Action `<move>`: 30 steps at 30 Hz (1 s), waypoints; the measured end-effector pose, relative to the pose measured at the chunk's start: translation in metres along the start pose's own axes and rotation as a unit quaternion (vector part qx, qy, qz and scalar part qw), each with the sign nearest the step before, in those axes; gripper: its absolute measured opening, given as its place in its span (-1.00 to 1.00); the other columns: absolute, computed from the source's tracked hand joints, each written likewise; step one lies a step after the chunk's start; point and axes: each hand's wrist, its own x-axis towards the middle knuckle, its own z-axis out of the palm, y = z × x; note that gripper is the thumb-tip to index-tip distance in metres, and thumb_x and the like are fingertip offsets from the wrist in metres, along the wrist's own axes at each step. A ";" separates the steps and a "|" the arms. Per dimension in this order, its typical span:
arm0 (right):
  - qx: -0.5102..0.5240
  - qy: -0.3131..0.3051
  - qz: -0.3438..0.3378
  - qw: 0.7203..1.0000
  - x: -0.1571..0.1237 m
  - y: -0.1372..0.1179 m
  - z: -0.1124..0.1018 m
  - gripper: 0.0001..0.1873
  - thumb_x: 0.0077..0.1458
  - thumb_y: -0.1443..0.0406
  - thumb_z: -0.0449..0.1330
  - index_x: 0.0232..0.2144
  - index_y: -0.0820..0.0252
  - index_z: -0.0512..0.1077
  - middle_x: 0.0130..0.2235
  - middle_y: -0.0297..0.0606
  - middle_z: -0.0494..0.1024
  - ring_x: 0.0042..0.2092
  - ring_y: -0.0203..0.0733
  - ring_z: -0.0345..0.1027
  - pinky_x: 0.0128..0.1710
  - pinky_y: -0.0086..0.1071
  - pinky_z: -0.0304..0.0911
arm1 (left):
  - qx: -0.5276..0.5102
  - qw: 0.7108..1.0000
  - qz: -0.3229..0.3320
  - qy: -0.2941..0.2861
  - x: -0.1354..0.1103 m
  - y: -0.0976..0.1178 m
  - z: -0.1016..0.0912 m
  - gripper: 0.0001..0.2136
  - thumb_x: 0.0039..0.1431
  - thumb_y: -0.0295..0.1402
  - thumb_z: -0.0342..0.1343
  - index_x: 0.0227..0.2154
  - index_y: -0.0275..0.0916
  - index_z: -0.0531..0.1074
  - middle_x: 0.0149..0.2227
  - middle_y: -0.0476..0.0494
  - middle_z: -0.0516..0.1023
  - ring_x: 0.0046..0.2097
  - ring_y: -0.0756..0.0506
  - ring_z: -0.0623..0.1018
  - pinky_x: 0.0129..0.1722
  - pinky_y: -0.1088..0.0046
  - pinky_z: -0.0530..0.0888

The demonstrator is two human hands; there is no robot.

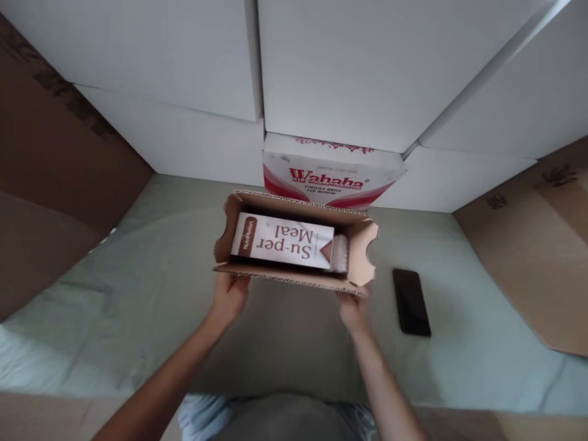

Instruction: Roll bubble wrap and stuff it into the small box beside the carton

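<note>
An open cardboard box (294,280) with curved notches in its short ends is held up between my two hands. Inside it lies a white and brown "Su-per Meal" carton (285,242), its print upside down to me. Beside that carton, at the right end, is a clear, crinkled plastic-looking item (340,253). My left hand (231,297) grips the near left corner from below, its fingers partly hidden by the wall. My right hand (354,309) holds the near right corner the same way, slightly blurred.
A white and red Wahaha box (328,177) stands just behind, against stacked white boxes (340,67). A black phone (411,302) lies on the green cloth (285,343) to the right. Large brown cartons (55,165) flank the left side and another carton (537,239) the right.
</note>
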 end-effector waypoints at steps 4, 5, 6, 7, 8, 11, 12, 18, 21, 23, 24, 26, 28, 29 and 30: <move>0.010 0.009 -0.005 1.000 0.027 -0.009 0.007 -0.83 -0.22 0.34 0.03 -0.53 0.08 0.40 -0.53 -0.32 0.44 -0.27 -0.07 0.37 -0.26 -0.23 0.27 | -0.058 0.998 0.000 -0.034 0.016 -0.010 0.007 -0.35 -0.17 -0.55 -0.06 0.10 -0.13 0.21 0.11 -0.11 0.35 0.21 -0.19 0.27 0.27 0.06 0.06; 0.012 -0.002 -0.009 1.000 0.033 -0.007 0.006 -0.81 -0.23 0.35 0.02 -0.52 0.08 0.42 -0.51 -0.32 0.46 -0.25 -0.07 0.38 -0.24 -0.22 0.28 | -0.059 0.998 0.000 -0.038 0.019 -0.013 0.010 -0.33 -0.18 -0.56 -0.07 0.12 -0.13 0.19 0.14 -0.11 0.31 0.22 -0.19 0.25 0.27 0.06 0.05; 0.016 -0.014 -0.013 1.000 0.038 -0.005 0.004 -0.78 -0.23 0.36 0.02 -0.50 0.08 0.43 -0.48 -0.32 0.48 -0.22 -0.06 0.39 -0.22 -0.22 0.28 | -0.057 0.998 -0.001 -0.037 0.021 -0.015 0.013 -0.32 -0.19 -0.56 -0.08 0.12 -0.13 0.18 0.16 -0.12 0.29 0.22 -0.19 0.24 0.27 0.06 0.05; 0.020 -0.025 -0.018 0.999 0.042 -0.003 0.000 -0.76 -0.23 0.37 0.02 -0.47 0.08 0.44 -0.45 -0.32 0.50 -0.21 -0.07 0.39 -0.20 -0.22 0.29 | -0.054 0.998 -0.002 -0.037 0.022 -0.016 0.014 -0.32 -0.18 -0.56 -0.08 0.13 -0.14 0.17 0.17 -0.12 0.27 0.23 -0.19 0.23 0.27 0.05 0.06; 0.026 -0.031 -0.022 0.999 0.046 -0.002 -0.005 -0.73 -0.23 0.37 0.03 -0.43 0.08 0.45 -0.41 -0.32 0.52 -0.20 -0.08 0.40 -0.19 -0.22 0.29 | -0.052 0.998 -0.003 -0.041 0.023 -0.017 0.015 -0.32 -0.17 -0.56 -0.08 0.14 -0.14 0.16 0.17 -0.13 0.26 0.23 -0.19 0.23 0.26 0.05 0.06; 0.045 0.019 -0.049 0.998 0.057 -0.012 -0.028 -0.64 -0.15 0.36 0.06 -0.23 0.09 0.45 -0.22 -0.28 0.55 -0.15 -0.13 0.41 -0.13 -0.22 0.30 | -0.043 0.998 -0.004 -0.044 0.021 -0.016 0.013 -0.32 -0.10 -0.55 -0.06 0.18 -0.13 0.08 0.20 -0.17 0.20 0.23 -0.19 0.21 0.25 0.05 0.08; 0.046 0.060 -0.068 0.995 0.062 -0.022 -0.037 -0.62 -0.10 0.36 0.08 -0.16 0.09 0.42 -0.15 -0.25 0.54 -0.11 -0.14 0.41 -0.09 -0.21 0.29 | -0.032 0.999 0.002 -0.031 0.019 -0.014 0.011 -0.32 -0.07 -0.54 -0.05 0.19 -0.12 0.04 0.22 -0.18 0.16 0.24 -0.19 0.19 0.24 0.06 0.09; -0.186 -0.094 -0.273 0.939 0.104 -0.118 -0.062 -0.81 0.05 0.34 0.12 -0.27 0.11 0.49 -0.16 -0.26 0.56 -0.08 -0.16 0.40 0.00 -0.18 0.25 | 0.063 0.990 0.095 0.086 -0.001 0.009 0.004 -0.53 0.04 -0.49 0.01 0.06 -0.15 0.17 0.03 -0.21 0.24 0.09 -0.16 0.29 0.09 0.16 0.29; -0.331 -0.240 -0.310 0.858 0.134 -0.143 -0.052 -0.84 0.03 0.33 0.12 -0.38 0.10 0.52 -0.27 -0.30 0.57 -0.13 -0.15 0.40 -0.10 -0.22 0.27 | 0.101 0.985 0.139 0.033 -0.009 0.023 0.005 -0.65 0.08 -0.53 -0.04 -0.04 -0.17 0.24 -0.11 -0.17 0.31 -0.03 -0.12 0.35 0.00 0.21 0.34; -0.433 -0.324 -0.287 0.791 0.148 -0.146 -0.042 -0.89 -0.06 0.32 0.19 -0.44 0.12 0.53 -0.34 -0.28 0.56 -0.20 -0.13 0.38 -0.24 -0.28 0.26 | 0.122 0.978 0.168 -0.007 -0.012 0.032 0.006 -0.67 0.09 -0.57 -0.08 -0.07 -0.17 0.26 -0.14 -0.16 0.32 -0.06 -0.11 0.36 -0.04 0.23 0.37; -0.480 -0.351 -0.268 0.758 0.151 -0.146 -0.037 -0.91 -0.10 0.31 0.22 -0.47 0.13 0.53 -0.38 -0.26 0.54 -0.26 -0.14 0.37 -0.33 -0.32 0.22 | 0.128 0.975 0.178 -0.023 -0.012 0.035 0.006 -0.67 0.10 -0.58 -0.09 -0.08 -0.17 0.26 -0.15 -0.16 0.33 -0.07 -0.11 0.37 -0.05 0.24 0.37; -0.548 -0.366 -0.241 0.713 0.151 -0.143 -0.029 -0.94 -0.16 0.30 0.25 -0.52 0.15 0.52 -0.43 -0.24 0.50 -0.37 -0.19 0.31 -0.45 -0.36 0.12 | 0.131 0.973 0.186 -0.044 -0.012 0.039 0.007 -0.66 0.10 -0.59 -0.10 -0.07 -0.18 0.27 -0.13 -0.16 0.33 -0.06 -0.11 0.37 -0.04 0.23 0.37; -0.576 -0.357 -0.245 0.693 0.146 -0.141 -0.024 -0.94 -0.16 0.29 0.25 -0.55 0.16 0.51 -0.48 -0.22 0.46 -0.42 -0.21 0.25 -0.48 -0.37 0.03 | 0.127 0.973 0.183 -0.055 -0.011 0.039 0.008 -0.65 0.09 -0.59 -0.11 -0.06 -0.19 0.26 -0.09 -0.18 0.33 -0.02 -0.12 0.36 -0.01 0.21 0.35; -0.580 -0.354 -0.257 0.687 0.143 -0.140 -0.022 -0.94 -0.15 0.29 0.24 -0.56 0.16 0.50 -0.51 -0.22 0.43 -0.42 -0.21 0.23 -0.48 -0.37 0.00 | 0.124 0.974 0.179 -0.059 -0.011 0.038 0.009 -0.64 0.09 -0.60 -0.11 -0.06 -0.19 0.26 -0.07 -0.19 0.33 0.00 -0.12 0.36 0.02 0.20 0.34; -0.581 -0.355 -0.272 0.681 0.140 -0.139 -0.020 -0.94 -0.13 0.30 0.23 -0.58 0.15 0.49 -0.54 -0.23 0.40 -0.41 -0.21 0.21 -0.48 -0.37 -0.01 | 0.121 0.975 0.174 -0.062 -0.010 0.036 0.011 -0.64 0.08 -0.60 -0.11 -0.05 -0.19 0.26 -0.05 -0.19 0.32 0.02 -0.13 0.35 0.04 0.20 0.33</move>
